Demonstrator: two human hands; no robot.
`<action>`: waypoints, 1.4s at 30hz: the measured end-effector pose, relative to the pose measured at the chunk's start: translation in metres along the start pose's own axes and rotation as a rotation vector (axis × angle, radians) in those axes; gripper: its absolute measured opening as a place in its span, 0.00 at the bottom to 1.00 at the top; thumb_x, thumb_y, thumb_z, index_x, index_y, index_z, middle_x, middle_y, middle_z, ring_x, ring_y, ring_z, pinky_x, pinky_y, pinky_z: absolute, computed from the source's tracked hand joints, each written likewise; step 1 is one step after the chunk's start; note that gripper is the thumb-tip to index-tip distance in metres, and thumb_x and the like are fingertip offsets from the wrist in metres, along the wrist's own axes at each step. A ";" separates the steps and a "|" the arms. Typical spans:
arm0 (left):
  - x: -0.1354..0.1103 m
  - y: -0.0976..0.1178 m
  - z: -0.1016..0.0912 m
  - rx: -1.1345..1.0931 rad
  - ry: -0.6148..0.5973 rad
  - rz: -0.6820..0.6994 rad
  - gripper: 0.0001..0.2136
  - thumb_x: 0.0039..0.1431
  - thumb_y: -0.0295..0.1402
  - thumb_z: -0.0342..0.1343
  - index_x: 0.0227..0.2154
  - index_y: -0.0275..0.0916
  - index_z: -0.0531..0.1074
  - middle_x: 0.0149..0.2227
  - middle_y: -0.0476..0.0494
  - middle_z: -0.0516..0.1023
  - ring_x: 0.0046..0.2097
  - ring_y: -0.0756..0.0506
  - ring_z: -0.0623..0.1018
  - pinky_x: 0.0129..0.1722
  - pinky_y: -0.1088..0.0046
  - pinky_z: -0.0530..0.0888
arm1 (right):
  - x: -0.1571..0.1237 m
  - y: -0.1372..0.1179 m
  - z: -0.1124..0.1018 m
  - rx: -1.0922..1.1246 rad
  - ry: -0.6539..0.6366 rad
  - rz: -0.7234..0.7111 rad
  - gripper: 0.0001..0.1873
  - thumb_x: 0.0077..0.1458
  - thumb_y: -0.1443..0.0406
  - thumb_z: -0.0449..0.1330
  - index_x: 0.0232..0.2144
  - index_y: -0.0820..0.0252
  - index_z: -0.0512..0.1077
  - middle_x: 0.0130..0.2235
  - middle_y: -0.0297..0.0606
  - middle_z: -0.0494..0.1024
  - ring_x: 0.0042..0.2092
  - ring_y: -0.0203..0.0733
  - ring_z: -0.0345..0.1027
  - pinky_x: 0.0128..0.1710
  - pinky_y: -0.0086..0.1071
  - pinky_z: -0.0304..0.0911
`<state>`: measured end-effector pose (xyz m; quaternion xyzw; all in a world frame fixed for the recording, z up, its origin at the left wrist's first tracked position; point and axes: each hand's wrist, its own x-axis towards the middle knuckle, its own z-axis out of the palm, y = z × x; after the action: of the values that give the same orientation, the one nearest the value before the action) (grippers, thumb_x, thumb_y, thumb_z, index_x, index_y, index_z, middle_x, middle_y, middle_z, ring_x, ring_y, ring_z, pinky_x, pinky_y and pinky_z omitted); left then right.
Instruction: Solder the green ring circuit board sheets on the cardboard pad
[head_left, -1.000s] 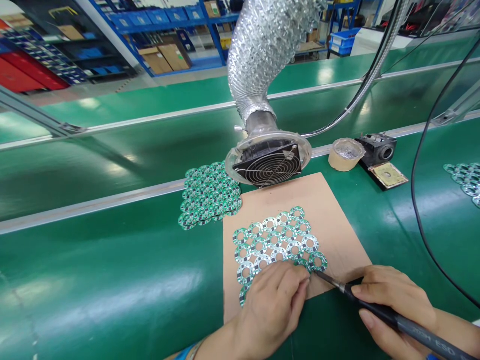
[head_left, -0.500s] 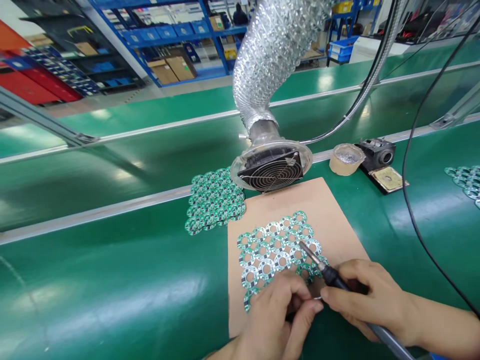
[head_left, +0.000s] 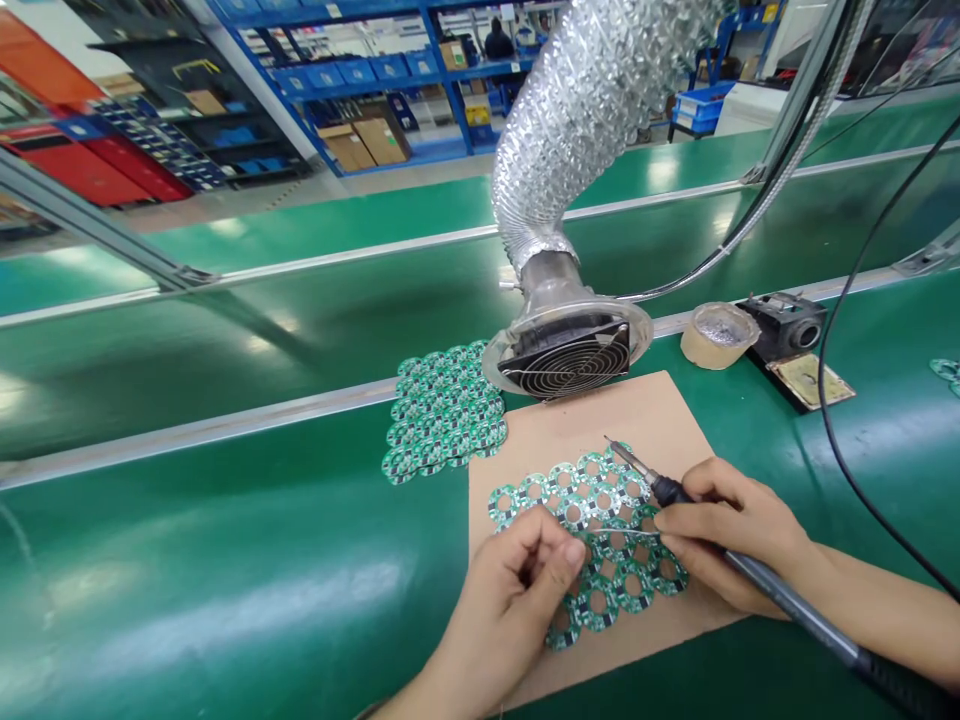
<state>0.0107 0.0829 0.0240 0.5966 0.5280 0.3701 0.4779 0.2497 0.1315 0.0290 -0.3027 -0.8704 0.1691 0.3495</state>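
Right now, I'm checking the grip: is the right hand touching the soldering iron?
Touching: the head view shows the right hand with its fingers around the soldering iron.

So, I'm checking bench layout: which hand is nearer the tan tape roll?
Right. The right hand is in front of the tape roll; the left hand is farther off, to its left.

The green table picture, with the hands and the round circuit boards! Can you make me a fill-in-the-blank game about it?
1. A thin wire stretches ____ the left hand and the right hand.
2. The soldering iron is gripped by the ____ hand.
3. In the picture, the pile of circuit boards is to the ____ of the fan.
4. The shiny hose above the fan is coloured ____.

Missing words: between; right; left; silver.
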 end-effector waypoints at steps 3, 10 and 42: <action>0.010 -0.005 -0.008 0.200 0.150 0.126 0.13 0.61 0.35 0.49 0.21 0.39 0.62 0.15 0.57 0.56 0.18 0.56 0.57 0.17 0.82 0.58 | 0.002 0.007 0.004 0.168 0.096 0.087 0.13 0.56 0.72 0.54 0.43 0.58 0.70 0.32 0.37 0.68 0.32 0.37 0.65 0.29 0.30 0.63; 0.021 -0.009 -0.012 0.476 0.319 0.331 0.12 0.59 0.29 0.52 0.20 0.38 0.63 0.15 0.58 0.59 0.16 0.57 0.60 0.16 0.83 0.60 | 0.006 0.009 0.014 0.217 0.173 0.173 0.13 0.54 0.72 0.55 0.43 0.60 0.69 0.33 0.39 0.75 0.31 0.38 0.68 0.27 0.31 0.65; 0.027 -0.010 -0.004 0.610 0.278 0.406 0.11 0.59 0.26 0.50 0.20 0.38 0.62 0.18 0.54 0.63 0.20 0.55 0.63 0.19 0.79 0.60 | 0.006 0.007 0.016 0.229 0.154 0.126 0.15 0.51 0.74 0.57 0.43 0.62 0.70 0.30 0.38 0.74 0.27 0.37 0.67 0.24 0.32 0.64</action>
<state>0.0085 0.1098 0.0140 0.7476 0.5447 0.3606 0.1196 0.2379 0.1396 0.0171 -0.3269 -0.7952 0.2651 0.4364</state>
